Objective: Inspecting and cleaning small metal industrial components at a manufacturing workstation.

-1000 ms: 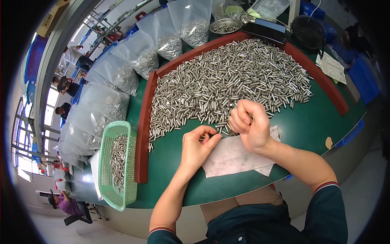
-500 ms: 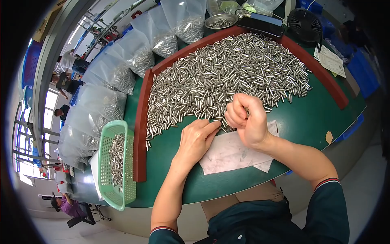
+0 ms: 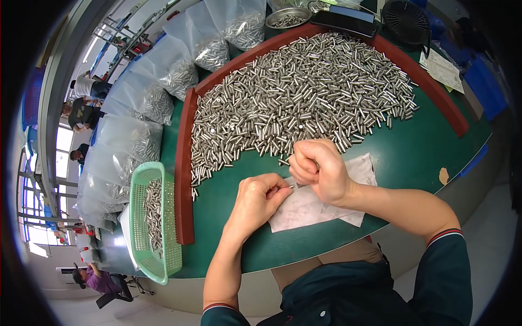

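Observation:
A broad heap of small shiny metal pins (image 3: pixel 304 92) covers the middle of the green table. Just in front of it, over a stained whitish cloth (image 3: pixel 304 209), my two hands are close together. My left hand (image 3: pixel 255 202) pinches a metal pin (image 3: pixel 292 186) between thumb and forefinger, its end poking out toward the right hand. Curled into a fist, my right hand (image 3: pixel 323 169) is beside that pin, near the heap's front edge. Whatever the right fingers hold is hidden inside them.
Dark red rails (image 3: pixel 186 174) border the heap. Left of them stands a green plastic basket (image 3: pixel 173 255) with pins inside. Clear bags of pins (image 3: pixel 179 76) line the table's left edge. A metal dish (image 3: pixel 288 19), a phone-like black device (image 3: pixel 342 23) and a black fan (image 3: pixel 405 24) are behind.
My left hand has drawn back from the heap's edge toward me and now shows a pin in its pinch. The right fist has come slightly left and lower.

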### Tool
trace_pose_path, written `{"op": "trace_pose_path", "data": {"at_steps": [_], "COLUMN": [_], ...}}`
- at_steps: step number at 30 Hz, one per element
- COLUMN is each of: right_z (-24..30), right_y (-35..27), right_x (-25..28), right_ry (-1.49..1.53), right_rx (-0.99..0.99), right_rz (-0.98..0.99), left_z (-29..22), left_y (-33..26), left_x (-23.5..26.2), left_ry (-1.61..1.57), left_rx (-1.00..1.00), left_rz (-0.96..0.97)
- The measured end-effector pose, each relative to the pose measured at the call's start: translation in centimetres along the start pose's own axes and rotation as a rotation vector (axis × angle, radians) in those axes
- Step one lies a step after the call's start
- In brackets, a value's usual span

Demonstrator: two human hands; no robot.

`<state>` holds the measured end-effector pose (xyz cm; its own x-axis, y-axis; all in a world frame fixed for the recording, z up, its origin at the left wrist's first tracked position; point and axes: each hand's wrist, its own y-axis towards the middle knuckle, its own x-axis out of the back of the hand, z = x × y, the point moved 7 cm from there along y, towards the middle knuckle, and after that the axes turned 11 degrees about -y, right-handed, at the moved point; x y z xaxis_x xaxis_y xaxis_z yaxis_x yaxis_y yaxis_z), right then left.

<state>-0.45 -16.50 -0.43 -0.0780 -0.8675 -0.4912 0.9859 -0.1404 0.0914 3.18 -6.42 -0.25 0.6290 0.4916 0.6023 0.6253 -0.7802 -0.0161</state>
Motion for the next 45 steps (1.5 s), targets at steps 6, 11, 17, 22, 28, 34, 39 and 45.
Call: {"op": "trace_pose_path", "data": {"at_steps": [6,11,17,22,28,34,39,45], "right_z": [-0.4,-0.4,-0.4,-0.5,-0.6,-0.2,-0.5,0.7], "right_y": [0.0,0.0,-0.1,-0.2,-0.6,-0.8,-0.4,-0.3], "right_x": [0.2,0.1,0.1,0.1,-0.5,-1.1,-0.8,-0.8], "right_ry": [0.034,0.036,0.032,0.033,-0.045,-0.183,-0.138,-0.084], "right_rx": [0.011,0.017,0.023,0.037,0.104,0.154,0.117,0.119], "right_rz": [-0.001,-0.011,-0.012,-0.018,-0.003,-0.027,-0.004,0.013], "left_z": [0.2,0.2,0.1,0.1,0.8,0.7,0.5,0.6], "left_y": [0.0,0.0,0.0,0.0,0.1,0.1,0.4,-0.1], "left_x": [-0.1,-0.1,-0.2,-0.2,-0.2,-0.4,-0.4,0.0], "left_ry": [-0.022,-0.016,-0.014,-0.026,-0.078,-0.086,-0.072,-0.064], "left_rx": [-0.026,-0.028,-0.023,-0.038,0.016,0.012,0.008,-0.028], "left_rz": [-0.02,-0.018,-0.017,-0.034,-0.028,-0.032,-0.022,-0.057]}}
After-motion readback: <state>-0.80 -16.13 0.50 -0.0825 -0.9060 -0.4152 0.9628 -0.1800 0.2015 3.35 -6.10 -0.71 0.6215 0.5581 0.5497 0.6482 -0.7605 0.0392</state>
